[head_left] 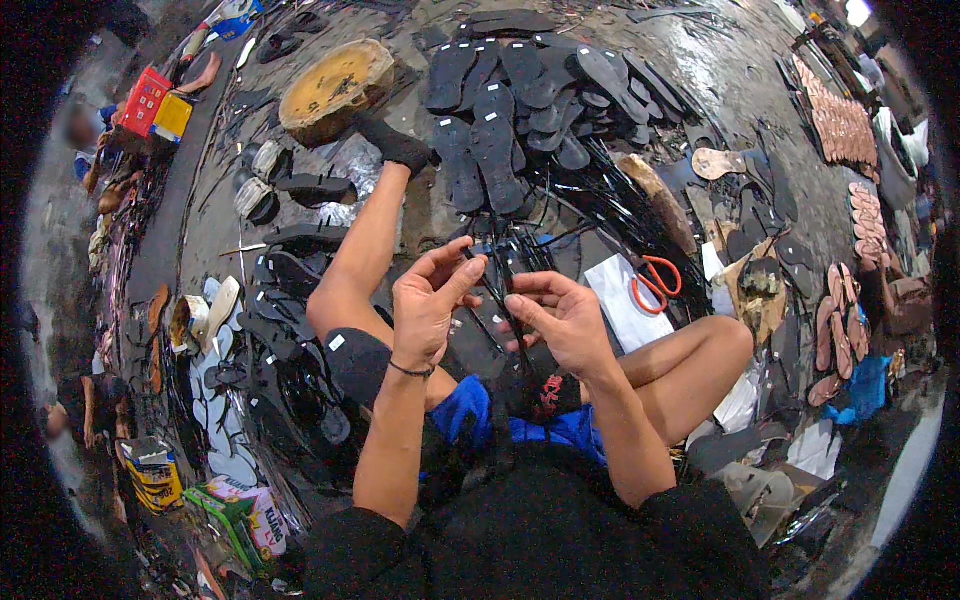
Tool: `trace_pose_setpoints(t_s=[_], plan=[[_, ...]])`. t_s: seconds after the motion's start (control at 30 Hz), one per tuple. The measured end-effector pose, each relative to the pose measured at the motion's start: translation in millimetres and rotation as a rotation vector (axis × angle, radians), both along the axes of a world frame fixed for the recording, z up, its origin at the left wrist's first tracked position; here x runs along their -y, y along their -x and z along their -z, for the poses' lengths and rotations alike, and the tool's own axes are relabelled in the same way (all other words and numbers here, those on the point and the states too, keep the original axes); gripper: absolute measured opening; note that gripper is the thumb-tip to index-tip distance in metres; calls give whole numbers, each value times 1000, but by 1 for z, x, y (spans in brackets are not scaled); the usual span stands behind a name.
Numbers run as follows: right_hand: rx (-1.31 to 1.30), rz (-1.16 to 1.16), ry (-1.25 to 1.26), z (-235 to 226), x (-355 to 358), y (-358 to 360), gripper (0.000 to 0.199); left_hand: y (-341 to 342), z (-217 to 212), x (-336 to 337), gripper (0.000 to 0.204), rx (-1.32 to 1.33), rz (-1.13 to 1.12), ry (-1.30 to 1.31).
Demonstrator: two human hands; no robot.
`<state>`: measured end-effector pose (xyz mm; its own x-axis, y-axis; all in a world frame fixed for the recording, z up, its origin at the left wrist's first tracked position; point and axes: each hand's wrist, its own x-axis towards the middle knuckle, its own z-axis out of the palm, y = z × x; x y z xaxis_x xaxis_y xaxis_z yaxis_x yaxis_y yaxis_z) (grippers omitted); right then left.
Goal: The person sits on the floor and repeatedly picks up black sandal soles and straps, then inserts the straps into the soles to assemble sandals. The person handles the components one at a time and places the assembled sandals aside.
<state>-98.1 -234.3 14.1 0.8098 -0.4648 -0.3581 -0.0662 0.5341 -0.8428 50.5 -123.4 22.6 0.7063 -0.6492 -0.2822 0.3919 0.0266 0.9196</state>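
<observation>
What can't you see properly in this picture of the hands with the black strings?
- Head view: where the thin black straps end, hidden behind the left hand and right hand.
- The lap, covered by the forearms and the dark shirt.
- The far pile of black soles: too small and overlapping to count.
- The picture's rim: bent, dark and blurred, so things there are unclear.
- Part of the orange scissors, whose blades blend into the white paper.

Both hands on thin black straps, seated on a cluttered workshop floor.
Left hand [428, 300] and right hand [562, 318] pinching black straps [500, 285] between them over the lap. Ahead, a heap of black sandal soles [520, 95]; beside it a round wooden block [335, 88]. Orange-handled scissors [655, 282] on white paper [618, 305], just right of the hands.
</observation>
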Motion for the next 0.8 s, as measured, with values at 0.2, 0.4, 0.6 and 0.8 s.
trace_pose_setpoints(t_s=[0.2,0.4,0.6,0.8], plan=[[17,-61,15,-9,-6,5,28,3,15,-9,34,34,45,3],[28,-45,200,5,-8,6,25,10,7,-8,31,191,56,0],[31,102,685,2,-27,-7,27,29,-16,-19,25,459,16,-228],[11,33,349,-3,-31,-8,18,18,-4,-103,60,888,-108,-712]])
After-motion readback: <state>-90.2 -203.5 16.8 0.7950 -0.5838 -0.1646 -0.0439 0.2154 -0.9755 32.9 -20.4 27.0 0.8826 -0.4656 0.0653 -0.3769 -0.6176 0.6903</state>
